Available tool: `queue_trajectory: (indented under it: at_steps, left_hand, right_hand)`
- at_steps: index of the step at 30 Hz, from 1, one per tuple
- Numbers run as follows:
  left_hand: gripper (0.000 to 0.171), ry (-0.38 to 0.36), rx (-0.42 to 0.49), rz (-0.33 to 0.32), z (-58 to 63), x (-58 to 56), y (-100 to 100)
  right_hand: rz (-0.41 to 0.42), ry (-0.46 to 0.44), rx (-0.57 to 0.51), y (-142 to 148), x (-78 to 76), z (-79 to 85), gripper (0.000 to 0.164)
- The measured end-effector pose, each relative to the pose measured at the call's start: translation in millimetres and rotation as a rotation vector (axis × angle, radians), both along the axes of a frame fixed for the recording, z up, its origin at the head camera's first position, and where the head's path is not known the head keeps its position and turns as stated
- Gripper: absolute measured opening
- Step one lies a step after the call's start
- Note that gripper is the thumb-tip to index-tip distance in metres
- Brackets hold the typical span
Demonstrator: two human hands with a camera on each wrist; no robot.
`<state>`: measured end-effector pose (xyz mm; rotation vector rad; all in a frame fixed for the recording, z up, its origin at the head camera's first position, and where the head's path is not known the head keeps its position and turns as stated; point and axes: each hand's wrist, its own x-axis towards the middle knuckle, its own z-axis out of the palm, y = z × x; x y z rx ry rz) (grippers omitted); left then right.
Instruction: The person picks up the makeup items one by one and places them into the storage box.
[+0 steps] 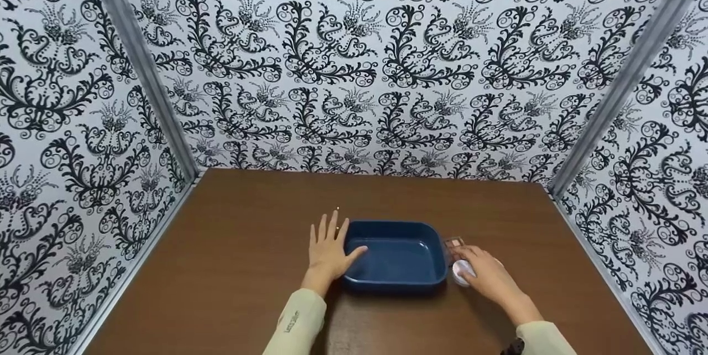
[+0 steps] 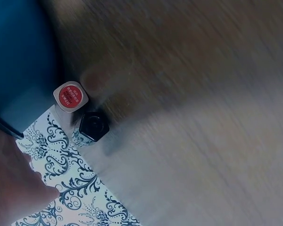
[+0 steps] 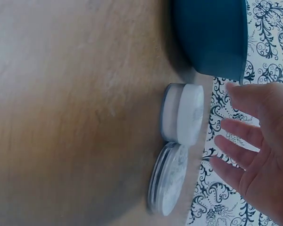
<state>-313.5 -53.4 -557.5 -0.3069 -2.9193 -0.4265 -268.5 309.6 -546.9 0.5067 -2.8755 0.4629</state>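
A deep blue rectangular dish stands on the table. My left hand is at its left side, fingers spread, thumb reaching over the rim. In the left wrist view a tube with a red round label and a small black-capped bottle stand close together beside the dish. To the right of the dish, my right hand hovers over a round white-lidded jar, its fingers loosely bent and apart from it. A flat round container touches that jar. A small palette lies partly hidden beyond the right fingers.
The brown wooden table carries everything. Walls with black-and-white scroll pattern enclose its back and sides, joined by grey metal posts at the corners.
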Motion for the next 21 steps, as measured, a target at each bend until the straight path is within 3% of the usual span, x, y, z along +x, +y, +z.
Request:
queue_trajectory:
  at_steps: [9,15,21]
  left_hand:
    - [0.088,0.014,-0.018,-0.011,-6.4,-3.9,0.8]
    - [0.091,0.029,-0.087,0.004,-16.0,-6.6,1.2]
    - [0.093,0.047,-0.088,0.022,-15.9,-10.1,0.2]
  right_hand:
    - [-0.016,-0.084,0.008,4.1,-1.1,-8.7,0.048]
    - [-0.037,-0.096,0.035,3.7,-1.6,-13.0,0.048]
    - [-0.039,-0.086,0.046,-0.1,-6.5,-7.8,0.045]
